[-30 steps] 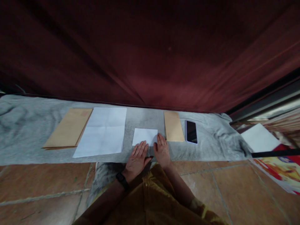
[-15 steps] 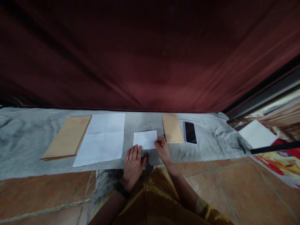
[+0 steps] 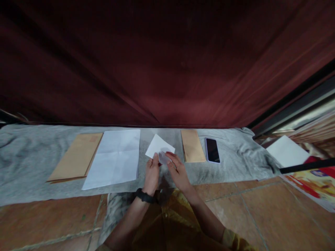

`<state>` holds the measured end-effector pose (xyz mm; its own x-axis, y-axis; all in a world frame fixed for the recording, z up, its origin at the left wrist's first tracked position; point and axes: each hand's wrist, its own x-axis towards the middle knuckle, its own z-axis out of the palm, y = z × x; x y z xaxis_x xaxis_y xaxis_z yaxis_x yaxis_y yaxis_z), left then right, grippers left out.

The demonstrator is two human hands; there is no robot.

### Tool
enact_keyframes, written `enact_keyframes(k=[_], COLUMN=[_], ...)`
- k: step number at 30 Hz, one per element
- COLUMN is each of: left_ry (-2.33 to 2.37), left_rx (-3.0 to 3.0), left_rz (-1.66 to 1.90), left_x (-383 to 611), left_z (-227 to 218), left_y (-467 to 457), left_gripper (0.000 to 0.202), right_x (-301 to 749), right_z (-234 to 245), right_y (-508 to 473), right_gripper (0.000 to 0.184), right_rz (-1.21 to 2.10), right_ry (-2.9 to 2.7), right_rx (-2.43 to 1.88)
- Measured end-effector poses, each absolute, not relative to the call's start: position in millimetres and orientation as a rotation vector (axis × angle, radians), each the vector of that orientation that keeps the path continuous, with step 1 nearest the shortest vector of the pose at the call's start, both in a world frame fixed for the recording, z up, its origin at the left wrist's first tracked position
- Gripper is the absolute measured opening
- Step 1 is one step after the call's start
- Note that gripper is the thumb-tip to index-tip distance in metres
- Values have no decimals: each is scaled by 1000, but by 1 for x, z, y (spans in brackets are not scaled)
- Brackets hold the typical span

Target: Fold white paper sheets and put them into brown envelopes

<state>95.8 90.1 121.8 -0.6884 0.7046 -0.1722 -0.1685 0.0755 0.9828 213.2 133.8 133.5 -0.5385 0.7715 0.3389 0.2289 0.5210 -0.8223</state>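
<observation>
A small folded white paper (image 3: 157,146) is lifted off the grey cloth (image 3: 31,157) and tilted. My left hand (image 3: 152,174) pinches its near left edge. My right hand (image 3: 178,172) holds its near right edge with fingers curled under it. To the right of my hands lies a narrow brown envelope (image 3: 193,145), and a dark phone (image 3: 212,150) beyond it. Left of my hands a large creased white sheet (image 3: 115,157) lies flat beside a brown envelope (image 3: 77,157).
A dark red curtain (image 3: 167,62) hangs behind the cloth. Brown floor tiles (image 3: 261,209) run in front. At the right are a white sheet (image 3: 286,150), a black bar (image 3: 306,166) and a colourful printed sheet (image 3: 314,181).
The folded paper lay flat under my pressing hands. My right hand took its corner, then both hands raised and turned it off the cloth.
</observation>
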Motion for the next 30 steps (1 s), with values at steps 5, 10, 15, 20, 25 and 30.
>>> enact_keyframes(k=[5, 10, 15, 20, 25, 30], left_ry=[1127, 1069, 1062, 1198, 1838, 2279], left_rx=[-221, -332, -324, 1, 986, 2015], left_rz=[1758, 1694, 1611, 1467, 1239, 619], left_x=[105, 112, 110, 103, 108, 101], left_z=[105, 91, 90, 84, 83, 76], left_y=[91, 87, 77, 44, 20, 21], left_gripper=[22, 14, 9, 14, 33, 51], right_x=[222, 230, 233, 235, 236, 238], right_z=[88, 58, 48, 44, 43, 45], right_y=[133, 128, 130, 131, 130, 128], right_gripper=[37, 38, 38, 37, 37, 38], right_rz=[718, 634, 565, 504, 477, 461], right_ry=[-2103, -2248, -2319, -2373, -2417, -2426], right_rx=[-968, -925, -924, -899, -895, -877])
